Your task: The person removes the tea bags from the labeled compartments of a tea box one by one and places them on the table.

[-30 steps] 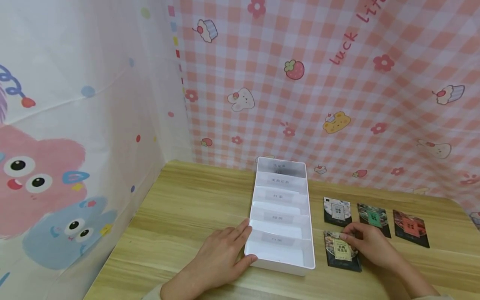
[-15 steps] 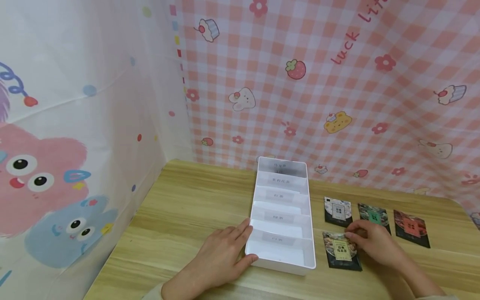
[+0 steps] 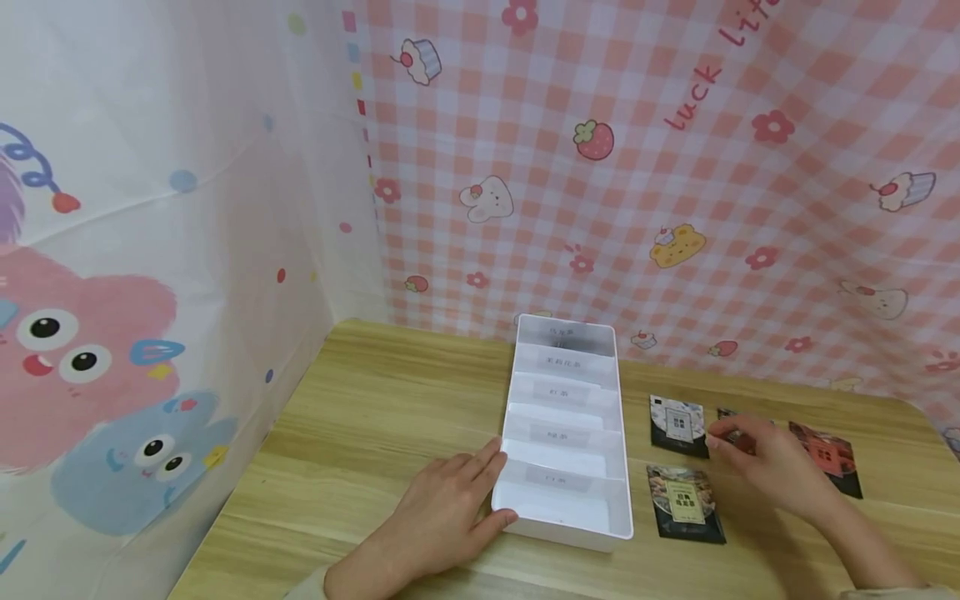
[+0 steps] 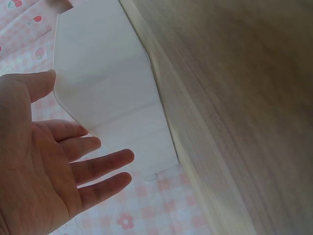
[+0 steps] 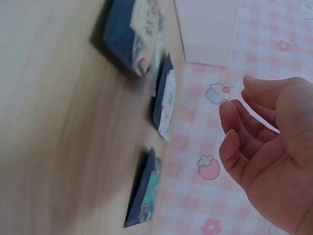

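My left hand [image 3: 450, 508] rests against the near left corner of a white divided tray [image 3: 621, 433], its fingers fairly straight. In the left wrist view, the thumb and fingers of that hand touch the side of the tray [image 4: 102, 73]. Over the table, my right hand [image 3: 772, 467] hovers with loosely bent fingers and holds nothing. Around it lie flat tea packets: a white-labelled one [image 3: 678, 427], a yellow-labelled one [image 3: 684, 504] and a red-labelled one [image 3: 825, 457]. That hand mostly hides a green-labelled packet [image 5: 149, 191], which shows in the right wrist view.
Several compartments with printed labels run along the tray, from front to back. A wooden table [image 3: 360, 400] lies beneath everything. Behind it hangs a pink checked cloth [image 3: 525, 125], and a white cartoon-print cloth [image 3: 225, 208] hangs at the left.
My right hand has lifted off the yellow-labelled packet and moved back and slightly right, over the green-labelled one. The left hand stays on the tray.
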Available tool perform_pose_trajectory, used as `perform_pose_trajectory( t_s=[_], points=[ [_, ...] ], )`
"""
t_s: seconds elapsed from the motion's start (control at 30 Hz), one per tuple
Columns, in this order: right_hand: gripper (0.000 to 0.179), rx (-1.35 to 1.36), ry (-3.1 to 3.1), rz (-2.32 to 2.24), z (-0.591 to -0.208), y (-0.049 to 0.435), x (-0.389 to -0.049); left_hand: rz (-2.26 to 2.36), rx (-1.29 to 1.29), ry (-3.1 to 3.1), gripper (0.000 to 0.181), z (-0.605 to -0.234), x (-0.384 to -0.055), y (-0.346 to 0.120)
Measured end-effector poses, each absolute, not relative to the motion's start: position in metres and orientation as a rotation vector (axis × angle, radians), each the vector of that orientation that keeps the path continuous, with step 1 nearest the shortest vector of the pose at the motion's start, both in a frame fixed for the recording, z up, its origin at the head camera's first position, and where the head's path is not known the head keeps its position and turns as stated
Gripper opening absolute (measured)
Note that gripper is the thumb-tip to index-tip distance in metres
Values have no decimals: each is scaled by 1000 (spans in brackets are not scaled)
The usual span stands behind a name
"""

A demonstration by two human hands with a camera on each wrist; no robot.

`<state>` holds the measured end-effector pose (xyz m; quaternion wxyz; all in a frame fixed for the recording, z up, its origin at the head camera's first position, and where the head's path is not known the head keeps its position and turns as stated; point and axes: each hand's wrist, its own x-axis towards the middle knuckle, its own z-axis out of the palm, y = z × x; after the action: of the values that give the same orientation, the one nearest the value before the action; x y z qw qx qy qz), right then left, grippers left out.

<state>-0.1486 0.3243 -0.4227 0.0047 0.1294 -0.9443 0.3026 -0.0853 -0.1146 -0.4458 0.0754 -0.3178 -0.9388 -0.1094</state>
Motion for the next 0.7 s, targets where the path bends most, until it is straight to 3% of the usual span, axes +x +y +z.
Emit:
perform_pose_trajectory(
  t_s=[0.7],
  points=[
    [21,515,-2700,898,-398,289,-167,-313,-953,-2814,69,-447,-86,-114]
  ],
)
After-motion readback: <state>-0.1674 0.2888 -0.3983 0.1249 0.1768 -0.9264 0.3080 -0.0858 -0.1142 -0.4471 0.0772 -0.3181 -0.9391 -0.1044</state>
